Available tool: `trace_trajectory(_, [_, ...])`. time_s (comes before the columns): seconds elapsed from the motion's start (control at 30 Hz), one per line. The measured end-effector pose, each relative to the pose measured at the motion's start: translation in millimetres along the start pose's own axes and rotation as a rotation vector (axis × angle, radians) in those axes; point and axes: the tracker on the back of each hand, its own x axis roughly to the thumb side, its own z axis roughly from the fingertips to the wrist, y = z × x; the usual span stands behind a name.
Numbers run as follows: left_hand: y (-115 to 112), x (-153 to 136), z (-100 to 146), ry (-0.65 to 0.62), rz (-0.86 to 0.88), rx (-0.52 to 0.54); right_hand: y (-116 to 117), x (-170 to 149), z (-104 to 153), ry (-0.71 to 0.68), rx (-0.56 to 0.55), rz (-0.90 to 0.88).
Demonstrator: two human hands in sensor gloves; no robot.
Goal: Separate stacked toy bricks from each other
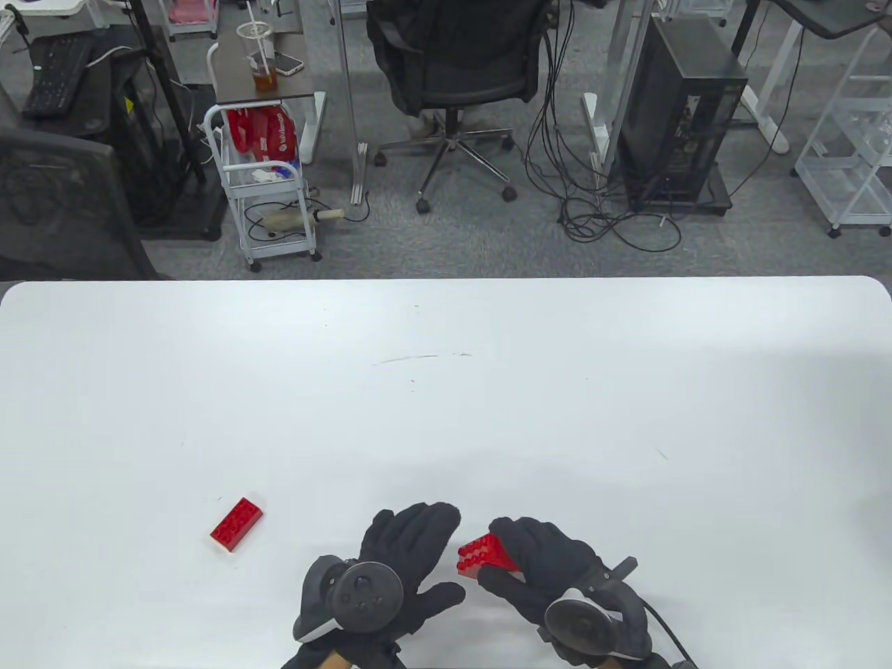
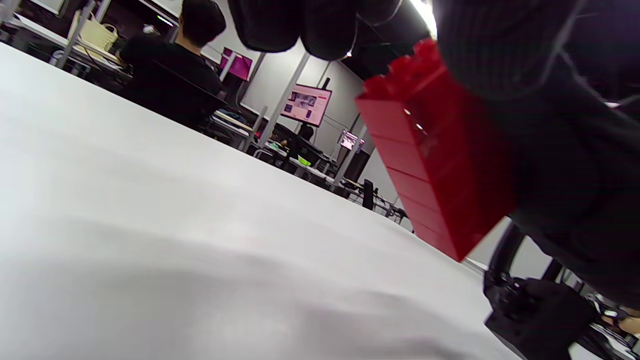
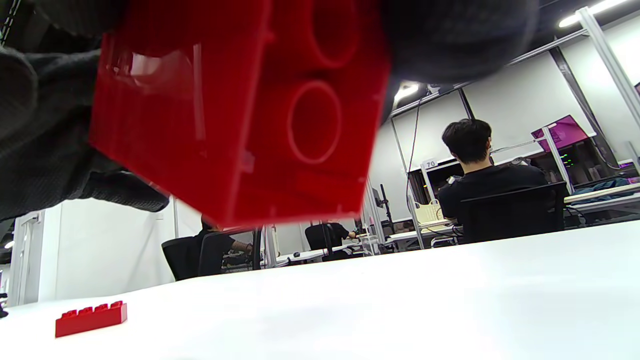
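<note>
My right hand grips a stack of red toy bricks and holds it above the table near the front edge. The stack fills the right wrist view, seen from its hollow underside, and shows in the left wrist view with several layers. My left hand is open and empty just left of the stack, fingers spread toward it, not touching it. A single red brick lies flat on the white table to the left; it also shows in the right wrist view.
The table's front edge runs just below both hands. Beyond the far edge stand an office chair, a computer tower and a white cart.
</note>
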Motion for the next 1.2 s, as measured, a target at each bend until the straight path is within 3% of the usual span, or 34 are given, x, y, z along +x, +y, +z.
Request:
trace_trajectory(0.33, [-18,3,-6,-0.017,0.015,-0.063,11,4,1,-0.03,0.071,0.014])
trace_trajectory(0.7, [-16,3,-5,0.015,0.091,0.065,13,4,2,0.027,0.096,-0.07])
trace_trajectory(0.97, [-20,17,-6,0.04,0.002,0.111,10,1,2,0.036,0.088,-0.121])
trace_trajectory(1.2, [-18,33,2,0.016,-0.154,0.217,5,4,2,0.04,0.064,-0.13])
